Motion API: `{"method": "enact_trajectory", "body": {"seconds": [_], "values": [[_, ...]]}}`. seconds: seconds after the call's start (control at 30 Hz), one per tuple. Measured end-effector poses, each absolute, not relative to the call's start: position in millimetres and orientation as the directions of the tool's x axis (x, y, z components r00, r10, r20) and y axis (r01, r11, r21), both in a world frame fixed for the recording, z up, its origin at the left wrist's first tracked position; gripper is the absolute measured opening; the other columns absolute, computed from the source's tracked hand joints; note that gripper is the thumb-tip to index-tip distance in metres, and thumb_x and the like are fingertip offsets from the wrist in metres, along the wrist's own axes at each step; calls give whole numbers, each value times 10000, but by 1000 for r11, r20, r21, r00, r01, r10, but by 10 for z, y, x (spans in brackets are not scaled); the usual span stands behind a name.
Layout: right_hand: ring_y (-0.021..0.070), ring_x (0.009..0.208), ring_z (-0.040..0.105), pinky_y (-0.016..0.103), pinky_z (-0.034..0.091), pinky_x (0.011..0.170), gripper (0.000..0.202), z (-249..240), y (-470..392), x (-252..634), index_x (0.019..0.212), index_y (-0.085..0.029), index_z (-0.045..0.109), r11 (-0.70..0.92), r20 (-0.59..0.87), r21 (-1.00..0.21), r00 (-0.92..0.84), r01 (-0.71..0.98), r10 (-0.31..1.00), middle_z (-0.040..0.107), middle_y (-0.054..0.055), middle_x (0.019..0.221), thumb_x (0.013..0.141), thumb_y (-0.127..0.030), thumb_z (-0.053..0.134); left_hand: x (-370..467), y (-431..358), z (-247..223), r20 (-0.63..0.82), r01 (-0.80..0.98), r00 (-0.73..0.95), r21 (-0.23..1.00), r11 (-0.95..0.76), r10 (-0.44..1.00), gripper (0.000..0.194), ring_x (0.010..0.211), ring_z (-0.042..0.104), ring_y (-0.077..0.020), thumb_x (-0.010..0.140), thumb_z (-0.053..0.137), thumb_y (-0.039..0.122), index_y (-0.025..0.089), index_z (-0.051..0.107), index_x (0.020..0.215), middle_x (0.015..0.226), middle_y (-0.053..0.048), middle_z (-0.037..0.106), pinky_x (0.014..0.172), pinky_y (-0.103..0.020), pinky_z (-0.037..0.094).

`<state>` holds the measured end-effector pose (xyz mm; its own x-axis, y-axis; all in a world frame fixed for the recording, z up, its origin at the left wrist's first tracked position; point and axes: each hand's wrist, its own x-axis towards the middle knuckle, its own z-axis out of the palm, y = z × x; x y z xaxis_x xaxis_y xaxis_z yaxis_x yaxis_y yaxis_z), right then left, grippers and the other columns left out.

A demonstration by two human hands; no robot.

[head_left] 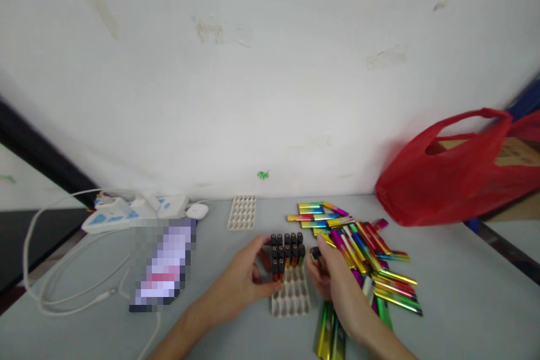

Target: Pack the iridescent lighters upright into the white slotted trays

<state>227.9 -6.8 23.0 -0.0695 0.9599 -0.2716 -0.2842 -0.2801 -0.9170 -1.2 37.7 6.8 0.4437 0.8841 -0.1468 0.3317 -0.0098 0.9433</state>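
A pale tray with rows of holes lies in front of me. Several black-topped tubes stand upright in its back rows, two of them one row nearer on the left. My left hand curves around the tray's left side, fingers apart, its thumb by the nearest tubes. Just right of the tray, my right hand is closed on a black-topped tube; most of that tube is hidden by the fingers. Shiny multicoloured tubes lie in a loose pile behind and right of my right hand.
A second pale tray lies near the wall. On the left are a phone, a white power strip and looping white cables. A red plastic bag with a cardboard box stands at the back right.
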Motion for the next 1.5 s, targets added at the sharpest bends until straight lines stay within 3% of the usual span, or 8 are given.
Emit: {"method": "enact_trajectory", "body": {"seconds": [0.1, 0.23, 0.37, 0.43, 0.5, 0.87, 1.17, 1.5], "values": [[161, 552, 348, 328, 272, 532, 643, 345, -126, 2294, 860, -254, 626, -55, -68, -982, 67, -179, 995, 437, -43, 626, 972, -887, 625, -10, 378, 75, -141, 323, 453, 946, -15, 880, 777, 645, 599, -116, 783, 920, 294, 215, 587, 1480, 1160, -42, 702, 551, -222, 464], [199, 634, 533, 331, 430, 657, 470, 486, -184, 2312, 1164, -260, 684, 88, 89, -996, -20, -24, 996, 579, -24, 704, 1152, -687, 490, -11, 384, 63, -122, 318, 448, 947, -31, 886, 745, 640, 583, -106, 790, 919, 296, 217, 601, 1459, 1155, -35, 703, 542, -212, 450], [258, 1024, 681, 362, 498, 945, 260, 496, -192, 2341, 1171, -283, 731, 278, 274, -948, -50, 154, 961, 722, 50, 1048, 1170, -492, 577, -9, 388, 53, -115, 296, 460, 955, -31, 881, 735, 641, 596, -113, 795, 927, 299, 208, 606, 1450, 1088, -22, 708, 559, -218, 459], [267, 1108, 664, 370, 498, 977, 174, 486, -183, 2359, 1156, -289, 754, 382, 370, -892, -95, 242, 924, 705, 58, 1138, 1148, -416, 636, -6, 388, 57, -107, 294, 462, 955, -38, 880, 745, 638, 594, -115, 800, 929, 319, 202, 597, 1456, 1057, -15, 706, 561, -221, 455], [262, 1079, 666, 371, 509, 952, 107, 477, -166, 2381, 1157, -292, 764, 453, 427, -839, -151, 301, 891, 701, 47, 1098, 1123, -363, 692, -4, 388, 62, -102, 296, 463, 954, -46, 880, 753, 634, 582, -114, 806, 925, 334, 201, 587, 1466, 1064, -16, 704, 559, -223, 454], [254, 952, 687, 400, 501, 891, 229, 397, -53, 2460, 1239, -262, 744, 659, 584, -601, -315, 452, 748, 798, 21, 1036, 1034, -273, 846, 0, 393, 89, -97, 303, 459, 952, -53, 883, 742, 670, 585, -133, 790, 935, 335, 201, 606, 1441, 1095, -29, 702, 593, -252, 487], [248, 914, 645, 376, 476, 837, 194, 411, -89, 2422, 1096, -235, 726, 642, 588, -566, -292, 517, 754, 741, 17, 966, 992, -255, 888, -6, 399, 97, -96, 304, 483, 951, -64, 870, 737, 662, 565, -121, 801, 930, 333, 201, 607, 1450, 1089, -19, 698, 583, -241, 467], [271, 969, 655, 406, 486, 862, 234, 346, -73, 2438, 1173, -241, 700, 658, 612, -528, -296, 537, 733, 747, 31, 1018, 1008, -243, 866, -18, 404, 44, -102, 317, 464, 947, -58, 880, 771, 674, 579, -137, 786, 930, 341, 206, 597, 1468, 1076, -24, 698, 579, -244, 472]]}}
